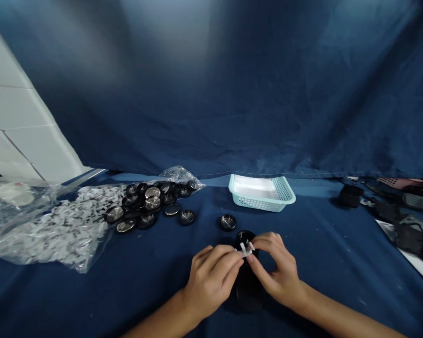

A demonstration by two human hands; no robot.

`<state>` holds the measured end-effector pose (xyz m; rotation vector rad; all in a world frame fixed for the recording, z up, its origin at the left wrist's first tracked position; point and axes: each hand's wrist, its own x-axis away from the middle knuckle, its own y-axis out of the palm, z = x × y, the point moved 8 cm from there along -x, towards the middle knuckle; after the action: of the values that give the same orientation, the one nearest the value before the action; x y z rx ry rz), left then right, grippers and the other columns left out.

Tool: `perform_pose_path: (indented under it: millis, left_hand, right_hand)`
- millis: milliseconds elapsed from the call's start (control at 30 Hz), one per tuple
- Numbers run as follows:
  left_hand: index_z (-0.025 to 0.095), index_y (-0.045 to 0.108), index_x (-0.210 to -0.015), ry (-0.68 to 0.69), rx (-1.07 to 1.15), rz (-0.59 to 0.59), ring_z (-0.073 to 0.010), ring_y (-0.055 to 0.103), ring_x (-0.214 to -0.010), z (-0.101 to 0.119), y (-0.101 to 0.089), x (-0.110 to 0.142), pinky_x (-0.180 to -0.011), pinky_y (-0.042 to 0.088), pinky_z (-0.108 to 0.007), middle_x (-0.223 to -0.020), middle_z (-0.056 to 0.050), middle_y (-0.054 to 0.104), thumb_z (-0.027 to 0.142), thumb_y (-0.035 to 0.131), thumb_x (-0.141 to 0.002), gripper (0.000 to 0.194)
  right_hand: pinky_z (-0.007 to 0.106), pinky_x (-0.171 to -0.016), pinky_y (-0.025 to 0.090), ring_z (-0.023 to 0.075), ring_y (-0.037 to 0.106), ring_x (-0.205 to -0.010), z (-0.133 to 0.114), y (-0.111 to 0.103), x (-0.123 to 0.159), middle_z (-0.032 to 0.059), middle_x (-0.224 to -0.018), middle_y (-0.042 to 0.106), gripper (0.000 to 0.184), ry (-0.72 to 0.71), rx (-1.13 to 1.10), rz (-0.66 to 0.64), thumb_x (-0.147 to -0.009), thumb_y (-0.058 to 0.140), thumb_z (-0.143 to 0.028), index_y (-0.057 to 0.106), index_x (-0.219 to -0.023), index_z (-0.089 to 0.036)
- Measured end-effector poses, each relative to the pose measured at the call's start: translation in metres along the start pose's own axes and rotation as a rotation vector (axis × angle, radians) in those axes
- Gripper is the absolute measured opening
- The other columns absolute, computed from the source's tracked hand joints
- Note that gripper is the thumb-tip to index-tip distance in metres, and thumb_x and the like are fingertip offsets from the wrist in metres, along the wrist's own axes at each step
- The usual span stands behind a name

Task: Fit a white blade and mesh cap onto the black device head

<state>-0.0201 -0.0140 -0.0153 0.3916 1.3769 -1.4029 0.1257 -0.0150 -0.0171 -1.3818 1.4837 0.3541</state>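
Note:
My left hand [211, 274] and my right hand [277, 272] meet near the front of the blue-covered table, fingers pinched together on a small white clip-like piece [246, 249]. Under the hands is a round black disc [245, 237], with another dark object [248, 288] below it between my wrists. A single black disc with a shiny centre [228, 222] lies just beyond my hands. A pile of similar discs [150, 206] spills from a clear plastic bag to the left.
A light teal plastic basket [262, 192] stands behind my hands. A large clear bag of small white pieces [56, 225] lies at the left. Dark straps and gear [402, 216] crowd the right edge. A blue cloth hangs as a backdrop.

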Motion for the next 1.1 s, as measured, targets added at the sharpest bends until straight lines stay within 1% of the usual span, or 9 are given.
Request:
perform_pose_path:
  millis: [267, 500, 567, 667, 767, 900, 967, 1033, 1100]
  left_hand:
    - [0.02, 0.062, -0.104, -0.058, 0.017, -0.001, -0.0136, 0.066, -0.079, -0.005, 0.001, 0.002, -0.077, 0.052, -0.027, -0.09, -0.002, 0.069, 0.005, 0.061, -0.085, 0.023]
    - [0.019, 0.063, -0.108, 0.006, -0.019, 0.04, -0.0137, 0.067, -0.082, 0.006, -0.005, -0.002, -0.077, 0.051, -0.026, -0.094, -0.003, 0.069, 0.008, 0.066, -0.083, 0.028]
    - [0.019, 0.063, -0.107, 0.0, -0.018, 0.039, -0.0131, 0.067, -0.078, 0.007, -0.005, -0.003, -0.075, 0.051, -0.026, -0.094, -0.003, 0.069, 0.009, 0.066, -0.082, 0.028]
    - [0.019, 0.06, -0.108, -0.045, 0.044, 0.02, -0.0093, 0.062, -0.063, 0.003, -0.004, -0.002, -0.074, 0.051, -0.026, -0.094, -0.002, 0.069, 0.008, 0.063, -0.083, 0.027]
    - [0.02, 0.056, -0.113, -0.164, 0.204, -0.028, -0.007, 0.057, -0.058, -0.007, 0.0, 0.0, -0.07, 0.051, -0.025, -0.094, -0.003, 0.067, 0.011, 0.06, -0.085, 0.029]
    - [0.019, 0.054, -0.117, -0.494, 0.557, -0.116, -0.0077, 0.057, -0.062, -0.027, 0.014, 0.006, -0.061, 0.048, -0.021, -0.097, -0.005, 0.065, 0.026, 0.061, -0.087, 0.032]
    - [0.017, 0.056, -0.115, -0.634, 0.706, -0.173, -0.0085, 0.057, -0.065, -0.031, 0.024, 0.01, -0.062, 0.047, -0.022, -0.099, -0.006, 0.065, 0.032, 0.064, -0.086, 0.034]
    - [0.017, 0.057, -0.116, -0.722, 0.824, -0.211, -0.0093, 0.059, -0.068, -0.031, 0.031, 0.014, -0.063, 0.047, -0.023, -0.102, -0.007, 0.064, 0.035, 0.067, -0.084, 0.038]
    - [0.018, 0.055, -0.119, -0.787, 0.91, -0.214, -0.0098, 0.06, -0.069, -0.031, 0.036, 0.017, -0.063, 0.047, -0.024, -0.106, -0.008, 0.062, 0.036, 0.07, -0.081, 0.044]
  right_hand:
    - [0.038, -0.074, 0.042, 0.0196, 0.057, -0.085, -0.001, 0.002, 0.001, 0.0052, -0.091, 0.063, 0.023, -0.026, 0.016, -0.016, -0.083, 0.065, -0.008, 0.057, -0.103, -0.016]
    - [0.036, -0.073, 0.041, 0.0181, 0.057, -0.082, 0.003, 0.001, 0.002, 0.0046, -0.088, 0.064, 0.015, -0.029, 0.079, -0.001, -0.086, 0.065, -0.011, 0.058, -0.098, -0.017]
    - [0.036, -0.072, 0.041, 0.0182, 0.057, -0.081, 0.004, 0.0, 0.003, 0.0047, -0.088, 0.064, 0.015, -0.035, 0.093, 0.003, -0.087, 0.065, -0.012, 0.058, -0.099, -0.017]
    - [0.037, -0.072, 0.042, 0.0193, 0.058, -0.083, 0.003, 0.001, 0.003, 0.0052, -0.088, 0.064, 0.017, -0.063, 0.085, -0.001, -0.087, 0.065, -0.013, 0.057, -0.102, -0.017]
    - [0.036, -0.071, 0.044, 0.0196, 0.06, -0.082, 0.0, 0.001, 0.001, 0.0049, -0.086, 0.065, 0.018, -0.101, 0.079, -0.003, -0.087, 0.065, -0.012, 0.057, -0.102, -0.018]
    - [0.037, -0.074, 0.046, 0.0181, 0.063, -0.079, -0.008, -0.001, 0.0, 0.0043, -0.087, 0.068, 0.015, -0.201, 0.139, 0.013, -0.087, 0.062, -0.01, 0.059, -0.098, -0.019]
    - [0.038, -0.077, 0.046, 0.0184, 0.064, -0.081, -0.012, -0.002, 0.001, 0.0046, -0.088, 0.069, 0.016, -0.265, 0.181, 0.02, -0.086, 0.062, -0.009, 0.06, -0.098, -0.019]
    - [0.039, -0.079, 0.046, 0.0189, 0.065, -0.083, -0.014, -0.003, 0.004, 0.0054, -0.09, 0.069, 0.018, -0.311, 0.202, 0.01, -0.084, 0.063, -0.007, 0.06, -0.099, -0.018]
    - [0.039, -0.079, 0.046, 0.0194, 0.064, -0.085, -0.014, -0.002, 0.007, 0.0066, -0.093, 0.069, 0.02, -0.34, 0.208, -0.01, -0.083, 0.064, -0.007, 0.061, -0.099, -0.017]
